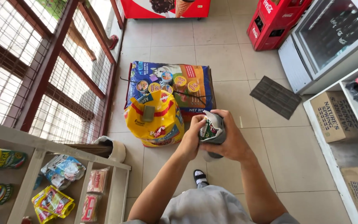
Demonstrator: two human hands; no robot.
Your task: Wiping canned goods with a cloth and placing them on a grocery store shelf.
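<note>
Small shop interior, beige tiled floor (228,62) filling most of the frame. Wire-mesh window grille (42,70) with dark red wooden bars takes the upper left. Wooden shelf rack (42,153) sits lower left, with snack packets (52,202) in its bays. A glass-door cooler (332,37) is upper right, a red crate stack (276,20) beside it. Cardboard boxes (336,116) on a white shelf line the right edge. A dark floor mat (275,96) lies right of centre.

I see both forearms coming up from the bottom edge and converging at centre frame. Elbows are bent, wrists nearly together. My left hand (190,135) is curled shut around the left side of a small grey pouch (213,129), fingers pinching its upper edge. My right hand (233,139) wraps the pouch from the right and behind, fingers folded over its top. The pouch sits upright between both palms, mid-air above the floor. Its bottom pokes out below the hands.

Just left of the hands stands a yellow feed sack (156,120), close but not touching. Behind it, a blue printed sack (175,83) lies flat on the floor, upper centre. A sandalled foot with a white sock (200,177) shows directly below the hands. Grey shirt (204,207) at the bottom edge.
</note>
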